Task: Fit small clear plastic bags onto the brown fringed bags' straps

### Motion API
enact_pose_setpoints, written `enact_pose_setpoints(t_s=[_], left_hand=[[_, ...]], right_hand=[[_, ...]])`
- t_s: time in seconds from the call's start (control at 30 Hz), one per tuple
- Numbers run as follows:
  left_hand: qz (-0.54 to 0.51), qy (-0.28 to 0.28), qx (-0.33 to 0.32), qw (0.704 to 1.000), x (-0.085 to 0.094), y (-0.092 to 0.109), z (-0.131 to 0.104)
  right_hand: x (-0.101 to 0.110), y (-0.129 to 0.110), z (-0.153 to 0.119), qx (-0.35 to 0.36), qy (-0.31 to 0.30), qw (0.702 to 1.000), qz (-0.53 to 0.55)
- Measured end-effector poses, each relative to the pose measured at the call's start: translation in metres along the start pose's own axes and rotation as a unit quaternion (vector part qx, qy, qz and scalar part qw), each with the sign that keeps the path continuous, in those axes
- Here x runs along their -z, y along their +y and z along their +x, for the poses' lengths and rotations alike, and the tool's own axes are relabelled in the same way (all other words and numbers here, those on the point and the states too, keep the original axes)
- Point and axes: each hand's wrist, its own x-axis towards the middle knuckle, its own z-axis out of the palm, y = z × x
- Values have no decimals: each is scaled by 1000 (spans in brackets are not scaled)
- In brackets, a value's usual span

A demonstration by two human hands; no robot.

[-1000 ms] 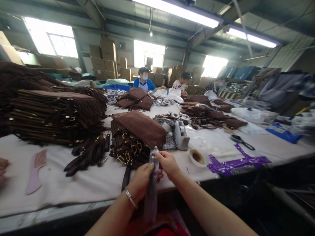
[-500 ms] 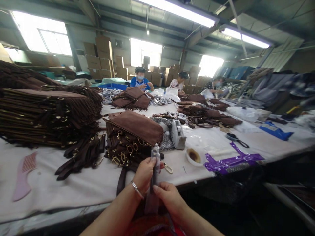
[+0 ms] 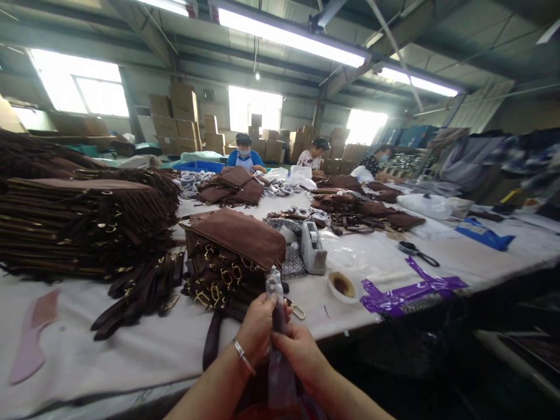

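A dark strap in a clear plastic sleeve (image 3: 280, 373) runs upright between my hands at the table's front edge. My left hand (image 3: 259, 326) grips its upper part, fingers closed, a silver bangle on the wrist. Lower down, my right hand (image 3: 301, 350) pinches the sleeve between thumb and fingers. Just beyond is a stack of brown fringed bags (image 3: 238, 236) with gold clasps. A gold clip (image 3: 298, 312) lies right of my left hand. Dark straps (image 3: 135, 291) lie in a bunch to the left.
On the left are a tall bag pile (image 3: 79, 227) and a pink comb (image 3: 37, 335). To the right stand a tape dispenser (image 3: 314, 248), a bowl of brown liquid (image 3: 342, 286), purple tape (image 3: 411, 294) and scissors (image 3: 417, 253). Several people sit across the table.
The camera view has tilted up slightly. My right hand has moved up the sleeve, closer to my left hand. The person in blue across the table has lowered their hands.
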Motion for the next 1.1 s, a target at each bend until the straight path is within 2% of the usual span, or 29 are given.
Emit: enact_pose_setpoints(t_s=[0.13, 0.33, 0.5, 0.7, 0.83, 0.97, 1.1], left_hand=[[-25, -21, 11, 999, -3, 6, -1], [-48, -11, 15, 999, 2, 10, 6], [-50, -8, -5, 999, 7, 7, 13], [-53, -38, -26, 998, 16, 21, 14], [-61, -65, -17, 996, 24, 31, 12], [-51, -66, -8, 996, 26, 29, 12], [-22, -53, -4, 998, 28, 25, 12]], right_hand=[[-1, 4, -11, 7, 5, 1000, -24], [4, 14, -32, 27, -47, 992, -117], [8, 19, -38, 34, -69, 979, -188], [15, 47, -32, 20, -67, 986, -154], [20, 65, -28, 8, -66, 989, -131], [17, 66, -29, 9, -42, 991, -128], [15, 60, -29, 2, -52, 989, -135]])
